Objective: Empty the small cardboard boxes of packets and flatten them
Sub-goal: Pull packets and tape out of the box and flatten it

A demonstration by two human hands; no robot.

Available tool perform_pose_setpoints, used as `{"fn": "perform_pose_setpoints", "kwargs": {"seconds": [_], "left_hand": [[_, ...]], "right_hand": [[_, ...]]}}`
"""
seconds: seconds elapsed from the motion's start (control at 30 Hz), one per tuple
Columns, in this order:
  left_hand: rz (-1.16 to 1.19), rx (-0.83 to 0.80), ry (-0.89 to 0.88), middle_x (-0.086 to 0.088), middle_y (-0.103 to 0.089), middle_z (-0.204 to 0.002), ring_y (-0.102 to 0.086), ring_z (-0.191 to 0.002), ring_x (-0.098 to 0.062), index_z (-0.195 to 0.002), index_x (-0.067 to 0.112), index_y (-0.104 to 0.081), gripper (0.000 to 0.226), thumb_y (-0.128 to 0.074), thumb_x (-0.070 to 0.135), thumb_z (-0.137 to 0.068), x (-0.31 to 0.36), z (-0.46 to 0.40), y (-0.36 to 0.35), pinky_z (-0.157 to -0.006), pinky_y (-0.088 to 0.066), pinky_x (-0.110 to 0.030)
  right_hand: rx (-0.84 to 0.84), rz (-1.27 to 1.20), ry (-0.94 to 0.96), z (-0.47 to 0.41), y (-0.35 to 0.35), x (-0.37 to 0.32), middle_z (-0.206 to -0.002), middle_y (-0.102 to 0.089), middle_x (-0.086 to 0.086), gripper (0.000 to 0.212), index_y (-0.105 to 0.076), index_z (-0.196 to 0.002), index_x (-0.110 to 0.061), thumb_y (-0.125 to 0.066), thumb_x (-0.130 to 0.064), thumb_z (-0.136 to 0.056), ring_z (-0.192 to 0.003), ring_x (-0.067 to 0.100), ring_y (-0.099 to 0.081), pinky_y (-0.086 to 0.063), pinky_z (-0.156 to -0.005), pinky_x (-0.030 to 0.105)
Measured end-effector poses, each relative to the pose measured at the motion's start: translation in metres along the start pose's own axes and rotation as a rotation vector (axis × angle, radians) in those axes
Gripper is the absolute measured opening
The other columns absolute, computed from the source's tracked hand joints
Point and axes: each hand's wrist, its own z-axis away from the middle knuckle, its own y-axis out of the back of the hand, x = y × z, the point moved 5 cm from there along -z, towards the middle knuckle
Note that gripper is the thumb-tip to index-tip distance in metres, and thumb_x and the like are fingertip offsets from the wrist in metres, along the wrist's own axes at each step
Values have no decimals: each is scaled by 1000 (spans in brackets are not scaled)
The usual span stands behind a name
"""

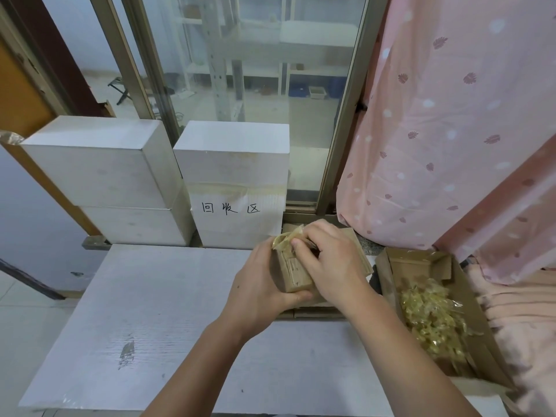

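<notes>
Packets (433, 320) in tray (388, 266), right of table (150, 311)

Two bare forearms, no sleeves, left hand (258, 291), right hand (328, 260), short trimmed nails, fingers (304, 251) ringless

One camera sits on the person's head. It looks forward and down, close above both hands (301, 266), over the white desk (150, 326), facing the glass door (240, 85) beyond them.
</notes>
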Motion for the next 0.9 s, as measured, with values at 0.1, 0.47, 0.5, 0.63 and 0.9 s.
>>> {"fn": "perform_pose_setpoints", "kwargs": {"seconds": [0.1, 0.47, 0.5, 0.63, 0.9], "left_hand": [[-2, 5, -11, 27, -55, -128, -56, -123, 1, -139, 48, -45, 95, -97, 56, -60, 1, 2, -3, -102, -53, -38], [96, -18, 23, 22, -63, -130, -58, -127, -4, -134, 46, -54, 88, -100, 38, -59, -14, 5, 2, -108, -51, -40], [101, -24, 28, 22, -63, -130, -58, -126, -4, -135, 45, -54, 89, -100, 37, -59, -16, 6, 2, -108, -51, -39], [118, -30, 35, 22, -64, -130, -58, -126, -4, -134, 45, -55, 88, -101, 34, -60, -19, 8, 0, -107, -50, -35], [106, -59, 25, 22, -62, -133, -58, -128, -3, -141, 43, -50, 92, -99, 40, -62, -15, 7, -7, -109, -50, -40]], "right_hand": [[53, 31, -9, 0, 5, -3, -85, -45, -16, 32, -42, -79, -30, -66, -17, -96, -76, -10, -47, -33, -66, 6], [-243, -132, -45, 10, -2, 0, -118, -62, -20, 25, -69, -121, -27, -66, -23, -96, -109, 5, -52, -39, -92, 16], [-279, -138, -47, 10, -3, 1, -120, -61, -21, 32, -69, -126, -30, -68, -24, -94, -109, 4, -51, -38, -94, 14], [-337, -153, -38, 11, -2, 3, -121, -62, -23, 50, -68, -129, -32, -75, -18, -82, -103, 5, -53, -34, -91, 8], [-245, 19, 6, 11, -15, 5, -115, -52, -14, 15, -74, -103, -19, -64, -28, -98, -105, 4, -45, -36, -89, 16]]}}
